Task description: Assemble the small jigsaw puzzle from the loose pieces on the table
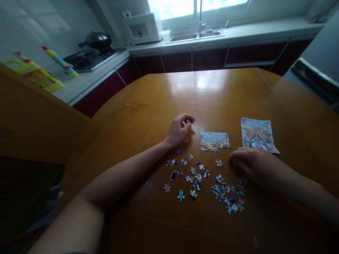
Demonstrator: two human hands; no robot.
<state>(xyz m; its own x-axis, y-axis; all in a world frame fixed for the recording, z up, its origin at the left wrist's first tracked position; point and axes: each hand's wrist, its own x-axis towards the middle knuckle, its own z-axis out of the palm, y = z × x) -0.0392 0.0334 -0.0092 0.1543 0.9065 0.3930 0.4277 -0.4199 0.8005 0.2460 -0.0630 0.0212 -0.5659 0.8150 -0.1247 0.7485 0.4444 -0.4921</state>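
Observation:
My left hand (180,129) rests on the wooden table (212,91), fingers curled in a loose pinch; whether anything is in them is hidden. It lies just left of a partly assembled puzzle section (214,141). My right hand (253,164) lies palm down with the fingers held together, pointing left, below the colourful reference picture (257,134). Several loose puzzle pieces (197,176) are scattered between my forearms, with a denser pile (230,195) under my right wrist.
A kitchen counter runs along the back with a sink (196,35), a microwave (142,29) and a black wok on a stove (96,41). Yellow toy items (37,74) stand at the left. A dark appliance (316,79) sits at the right.

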